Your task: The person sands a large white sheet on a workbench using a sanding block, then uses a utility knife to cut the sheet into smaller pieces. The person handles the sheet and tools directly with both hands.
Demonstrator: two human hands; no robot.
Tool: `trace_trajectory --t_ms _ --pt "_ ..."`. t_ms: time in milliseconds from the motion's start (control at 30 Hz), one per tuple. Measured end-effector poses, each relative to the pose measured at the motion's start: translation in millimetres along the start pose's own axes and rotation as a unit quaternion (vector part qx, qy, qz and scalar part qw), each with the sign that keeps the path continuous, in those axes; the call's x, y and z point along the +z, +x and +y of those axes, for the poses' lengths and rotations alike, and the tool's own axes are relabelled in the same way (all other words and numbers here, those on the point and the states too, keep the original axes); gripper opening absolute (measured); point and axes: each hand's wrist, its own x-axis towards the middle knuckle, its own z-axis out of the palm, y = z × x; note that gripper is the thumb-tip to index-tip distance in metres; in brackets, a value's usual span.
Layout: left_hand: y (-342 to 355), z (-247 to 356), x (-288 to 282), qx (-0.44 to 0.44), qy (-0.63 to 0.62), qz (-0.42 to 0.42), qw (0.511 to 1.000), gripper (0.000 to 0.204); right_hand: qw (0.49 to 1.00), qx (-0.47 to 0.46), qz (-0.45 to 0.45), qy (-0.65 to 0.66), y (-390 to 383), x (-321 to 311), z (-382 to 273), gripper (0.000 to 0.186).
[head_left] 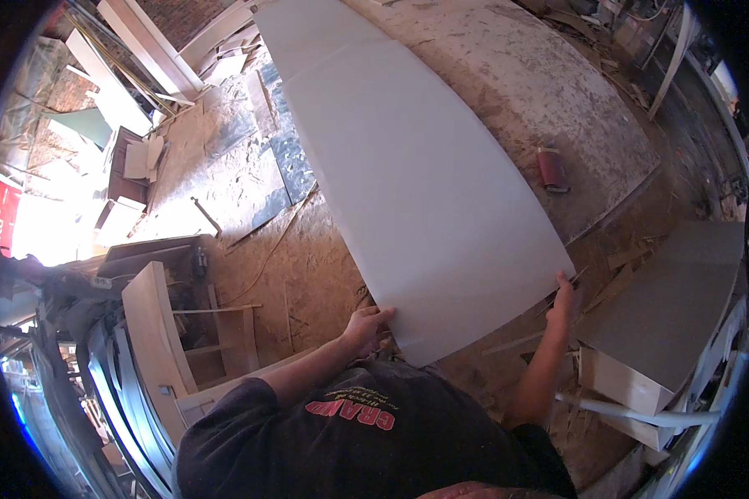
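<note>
A long, thin white sheet (416,175) stretches from just in front of me to the far upper left, its surface plain and slightly curved. My left hand (368,329) grips its near left edge, thumb on top and fingers underneath, mostly hidden. At the near right corner my right hand (564,299) is closed on the edge, with its thumb pointing up along the sheet. A thin dark sliver sticks out beside that thumb; I cannot make out what it is.
A worn board (516,83) lies right of the sheet, with a red can-like object (551,169) on it. A grey-topped box (665,308) stands at my right, a pale wooden frame (160,333) at my left. Scraps litter the dusty floor (274,266).
</note>
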Motion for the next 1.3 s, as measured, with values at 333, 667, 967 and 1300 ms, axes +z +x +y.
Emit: trace_trajectory --t_ms 333,667,967,1300 --pt "-24.5 47.3 -51.2 0.031 0.041 0.014 0.999 0.032 0.996 -0.055 -0.071 0.029 -35.3 8.5 37.2 0.062" --pt "-17.8 119.5 -165.2 0.047 0.088 -0.077 0.992 0.027 0.999 -0.029 0.027 0.009 -149.6 62.1 78.8 0.03" --pt "-22.1 165.8 -222.5 0.065 0.134 -0.048 0.988 0.031 1.0 -0.022 0.018 -0.007 -206.7 101.6 94.1 0.02" --pt "-20.3 143.5 -178.5 0.036 0.159 -0.156 0.974 0.038 0.992 -0.023 0.08 -0.096 -147.1 79.6 62.8 0.023"
